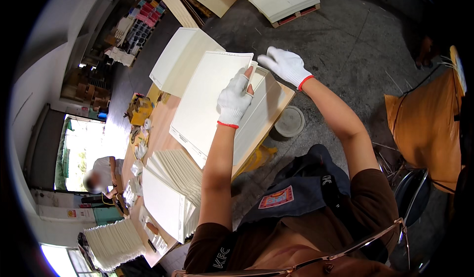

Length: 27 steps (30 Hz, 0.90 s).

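Note:
My left hand (234, 98), in a white knit glove with a red cuff and bare thumb and index tips, lies across a large white panel (202, 97). Its fingers curl at the panel's right edge and grip it there. The panel rests tilted over more pale sheets on a wooden table (160, 121). Just beyond the panel's far right corner is my right hand (285, 65), gloved the same way. Its fingers reach toward that corner, slightly blurred, holding nothing visible. Beneath the panel, a pale folded sheet (256, 111) shows along the table's right side.
A fanned stack of white panels (165, 195) stands on the near left of the table. A folded white board (185, 60) lies beyond. Right of the table are a round grey lid (290, 121) and an orange sack (424, 129). Another person (106, 176) works at left.

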### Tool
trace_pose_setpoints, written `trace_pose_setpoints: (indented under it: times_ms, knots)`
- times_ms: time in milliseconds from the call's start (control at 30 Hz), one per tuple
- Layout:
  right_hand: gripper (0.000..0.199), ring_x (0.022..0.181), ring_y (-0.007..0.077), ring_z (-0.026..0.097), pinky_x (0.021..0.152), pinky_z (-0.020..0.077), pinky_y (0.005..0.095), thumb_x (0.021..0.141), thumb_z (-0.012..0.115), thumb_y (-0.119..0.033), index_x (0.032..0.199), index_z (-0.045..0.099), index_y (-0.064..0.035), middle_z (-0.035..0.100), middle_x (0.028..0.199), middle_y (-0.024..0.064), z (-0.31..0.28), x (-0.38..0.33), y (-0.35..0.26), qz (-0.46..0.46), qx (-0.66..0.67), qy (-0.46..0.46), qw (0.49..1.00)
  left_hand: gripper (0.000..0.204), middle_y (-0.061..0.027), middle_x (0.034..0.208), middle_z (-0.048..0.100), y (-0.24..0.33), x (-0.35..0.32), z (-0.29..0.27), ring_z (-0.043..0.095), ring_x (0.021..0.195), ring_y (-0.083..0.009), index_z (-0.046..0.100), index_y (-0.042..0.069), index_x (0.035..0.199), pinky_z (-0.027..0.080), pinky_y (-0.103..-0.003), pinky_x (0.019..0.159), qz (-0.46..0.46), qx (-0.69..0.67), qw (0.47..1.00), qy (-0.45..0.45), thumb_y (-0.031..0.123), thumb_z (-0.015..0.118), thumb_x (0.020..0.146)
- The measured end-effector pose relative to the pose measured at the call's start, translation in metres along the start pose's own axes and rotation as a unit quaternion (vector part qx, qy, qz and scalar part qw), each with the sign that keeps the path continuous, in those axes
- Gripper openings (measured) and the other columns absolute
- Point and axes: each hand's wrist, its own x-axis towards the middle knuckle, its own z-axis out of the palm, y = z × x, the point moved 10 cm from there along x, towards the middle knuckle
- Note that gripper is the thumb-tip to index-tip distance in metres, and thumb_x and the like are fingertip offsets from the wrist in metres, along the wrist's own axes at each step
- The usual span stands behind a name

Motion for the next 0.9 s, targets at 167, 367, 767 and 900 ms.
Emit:
trace_pose_setpoints:
  times_ms: [167, 367, 767, 900]
  knots:
    - [0.066, 0.091, 0.0353, 0.069, 0.077, 0.054, 0.047, 0.09, 0.048, -0.073, 0.105, 0.067, -0.0112, 0.07, 0.094, 0.0156, 0.016, -0.001, -0.015, -0.116, -0.106, -0.042, 0.987, 0.047, -0.0082, 0.121, 0.07, -0.017, 0.004, 0.01, 0.07, 0.102, -0.0327, 0.061, 0.027, 0.134, 0.056, -0.042, 0.088, -0.067, 0.059, 0.995, -0.051, 0.025, 0.067, 0.087]
    - [0.057, 0.087, 0.0335, 0.069, 0.075, 0.0549, 0.0462, 0.094, 0.049, -0.066, 0.099, 0.069, -0.0123, 0.069, 0.087, 0.014, 0.008, -0.001, -0.036, -0.219, -0.188, -0.013, 0.957, 0.039, -0.0051, 0.119, 0.068, -0.038, 0.029, 0.022, 0.066, 0.105, -0.0297, 0.065, 0.019, 0.123, 0.054, -0.044, 0.088, -0.118, 0.099, 0.986, -0.07, 0.028, 0.07, 0.085]
    - [0.055, 0.103, 0.0395, 0.065, 0.088, 0.0483, 0.0457, 0.101, 0.04, -0.056, 0.119, 0.062, -0.0098, 0.069, 0.108, 0.02, 0.03, 0.013, -0.02, -0.012, 0.157, -0.041, 0.987, 0.035, -0.0109, 0.117, 0.07, -0.038, 0.007, 0.014, 0.069, 0.104, -0.03, 0.069, 0.019, 0.123, 0.054, -0.038, 0.09, -0.132, -0.084, 0.985, -0.072, 0.026, 0.071, 0.089]
    - [0.055, 0.103, 0.0411, 0.065, 0.088, 0.0489, 0.0479, 0.101, 0.039, -0.056, 0.12, 0.063, -0.01, 0.069, 0.107, 0.0211, 0.029, 0.01, -0.016, -0.009, 0.15, -0.014, 0.988, 0.037, -0.0097, 0.121, 0.072, -0.039, 0.002, 0.018, 0.068, 0.113, -0.0248, 0.069, 0.013, 0.124, 0.051, -0.034, 0.096, -0.15, -0.068, 0.982, -0.097, 0.024, 0.073, 0.088]
